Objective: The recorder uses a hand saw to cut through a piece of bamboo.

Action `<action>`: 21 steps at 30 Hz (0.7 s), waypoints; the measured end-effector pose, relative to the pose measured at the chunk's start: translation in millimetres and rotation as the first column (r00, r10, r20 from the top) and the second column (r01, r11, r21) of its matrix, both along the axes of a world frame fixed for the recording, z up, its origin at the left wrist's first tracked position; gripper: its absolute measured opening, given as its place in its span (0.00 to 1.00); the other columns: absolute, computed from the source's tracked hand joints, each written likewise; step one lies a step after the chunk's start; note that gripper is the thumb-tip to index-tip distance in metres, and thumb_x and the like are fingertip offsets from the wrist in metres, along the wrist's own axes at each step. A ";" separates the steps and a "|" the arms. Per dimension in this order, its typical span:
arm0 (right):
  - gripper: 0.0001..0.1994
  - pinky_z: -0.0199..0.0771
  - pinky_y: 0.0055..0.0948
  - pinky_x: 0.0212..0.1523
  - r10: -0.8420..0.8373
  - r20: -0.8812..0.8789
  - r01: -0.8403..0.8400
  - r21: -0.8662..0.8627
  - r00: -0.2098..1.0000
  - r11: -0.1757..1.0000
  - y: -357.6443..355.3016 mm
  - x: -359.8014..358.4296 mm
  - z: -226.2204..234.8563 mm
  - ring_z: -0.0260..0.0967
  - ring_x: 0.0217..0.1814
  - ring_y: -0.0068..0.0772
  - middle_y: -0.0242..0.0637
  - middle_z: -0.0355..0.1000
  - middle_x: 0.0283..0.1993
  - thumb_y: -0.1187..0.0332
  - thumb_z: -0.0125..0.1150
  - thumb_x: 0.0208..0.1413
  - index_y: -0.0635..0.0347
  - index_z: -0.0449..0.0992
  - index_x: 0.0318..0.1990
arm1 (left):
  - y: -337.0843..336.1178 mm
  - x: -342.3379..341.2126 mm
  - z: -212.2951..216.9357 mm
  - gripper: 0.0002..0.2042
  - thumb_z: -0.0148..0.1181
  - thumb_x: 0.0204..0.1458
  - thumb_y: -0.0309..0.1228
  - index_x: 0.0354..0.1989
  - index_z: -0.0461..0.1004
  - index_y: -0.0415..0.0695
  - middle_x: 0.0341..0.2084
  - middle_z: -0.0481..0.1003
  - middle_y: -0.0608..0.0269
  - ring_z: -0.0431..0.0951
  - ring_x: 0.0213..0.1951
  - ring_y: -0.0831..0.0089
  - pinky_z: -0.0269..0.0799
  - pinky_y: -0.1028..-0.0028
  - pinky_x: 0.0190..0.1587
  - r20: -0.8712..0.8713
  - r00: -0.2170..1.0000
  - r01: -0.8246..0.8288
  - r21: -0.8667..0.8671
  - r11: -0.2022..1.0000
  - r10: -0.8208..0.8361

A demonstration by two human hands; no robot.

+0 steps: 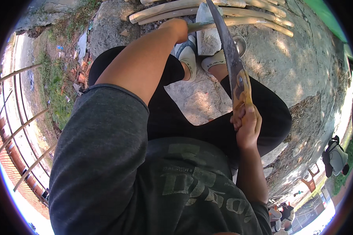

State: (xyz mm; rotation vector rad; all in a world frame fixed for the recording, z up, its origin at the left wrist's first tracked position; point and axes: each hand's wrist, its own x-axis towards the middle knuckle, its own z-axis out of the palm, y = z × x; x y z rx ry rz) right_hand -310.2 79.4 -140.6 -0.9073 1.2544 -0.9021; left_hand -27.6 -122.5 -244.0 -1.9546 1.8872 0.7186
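My right hand (247, 124) is closed around the wooden handle of a hand saw (228, 43). The long grey blade points away from me and tilts slightly left, its toothed edge on the left. Ahead, my left hand (175, 29) grips a bamboo pole (243, 21) near its left end, the fingers partly hidden behind the wrist. That pole lies over a pale grey block (208, 42) between my feet. The blade crosses in front of the pole; whether its teeth touch it I cannot tell.
Several more bamboo poles (170, 11) lie beyond the block on the rough concrete ground (280, 58). My shoes (187, 58) flank the block. Grass and litter (53, 66) spread at left beside a pole fence (21, 137). Other people (336, 156) are at far right, near a wooden chair (310, 181).
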 end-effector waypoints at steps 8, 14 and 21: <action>0.19 0.50 0.22 0.21 -0.004 0.031 0.002 0.042 1.000 0.999 -106.4 48.4 -34.4 0.48 0.19 0.17 0.24 0.53 0.18 0.54 0.46 0.67 0.55 0.61 0.26 | -23.6 1.3 -13.8 0.18 0.58 0.49 0.32 0.50 0.77 0.43 0.42 0.80 0.47 0.81 0.45 0.53 0.76 0.60 0.50 0.032 0.996 0.088 0.030 0.996 -0.088; 0.20 0.52 0.21 0.20 0.014 -0.042 -0.011 0.072 0.999 0.997 -19.2 10.8 -4.9 0.49 0.17 0.17 0.26 0.53 0.17 0.53 0.39 0.69 0.54 0.60 0.26 | -6.4 12.0 -31.2 0.18 0.59 0.47 0.33 0.46 0.78 0.40 0.41 0.80 0.46 0.81 0.45 0.52 0.76 0.60 0.49 0.025 0.996 0.084 -0.007 0.996 -0.084; 0.19 0.55 0.24 0.23 0.042 -0.054 -0.040 0.029 0.998 0.999 -115.1 48.4 -32.9 0.50 0.19 0.19 0.26 0.55 0.17 0.54 0.42 0.67 0.55 0.62 0.26 | -16.3 -1.9 -12.4 0.16 0.59 0.47 0.33 0.44 0.80 0.41 0.40 0.80 0.46 0.80 0.46 0.51 0.76 0.58 0.49 -0.012 0.997 0.082 -0.037 0.996 -0.083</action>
